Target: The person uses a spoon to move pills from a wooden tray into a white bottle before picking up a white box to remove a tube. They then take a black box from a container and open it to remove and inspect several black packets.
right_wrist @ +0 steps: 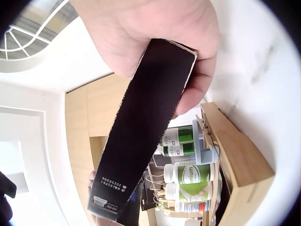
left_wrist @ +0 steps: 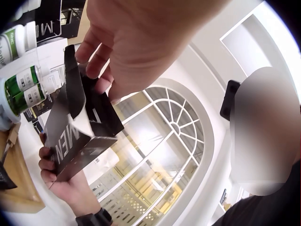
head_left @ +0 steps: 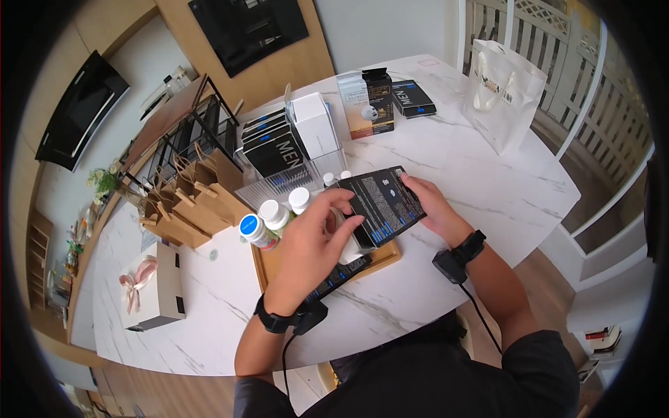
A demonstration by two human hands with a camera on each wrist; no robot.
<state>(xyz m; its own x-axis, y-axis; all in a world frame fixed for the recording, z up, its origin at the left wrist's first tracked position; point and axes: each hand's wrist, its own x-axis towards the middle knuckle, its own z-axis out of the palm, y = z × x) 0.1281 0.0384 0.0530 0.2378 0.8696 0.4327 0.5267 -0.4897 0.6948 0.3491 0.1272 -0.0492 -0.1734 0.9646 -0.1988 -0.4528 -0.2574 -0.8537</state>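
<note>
A black carton printed MEN point(head_left: 385, 205) is gripped by my right hand point(head_left: 435, 209), thumb on its printed face and fingers round the far side. In the right wrist view the carton's narrow black side point(right_wrist: 141, 122) runs down from that palm. Its end nearer my left hand point(head_left: 313, 240) stands unfolded, with a raised flap point(left_wrist: 74, 84) in the left wrist view. Loosely bent left fingers point(left_wrist: 96, 61) reach to this opening, thumb and index apart in the head view; the fingertips are partly hidden by the carton. Below lies a wooden tray point(head_left: 387, 259) with another dark carton.
White-capped bottles point(head_left: 274, 214) stand on the tray beside my left hand. Behind them is a clear organizer point(head_left: 324, 167) with MEN cartons. Kraft bags point(head_left: 198, 202) and a ribboned box point(head_left: 155, 289) are at left, a white bag point(head_left: 503, 97) at right.
</note>
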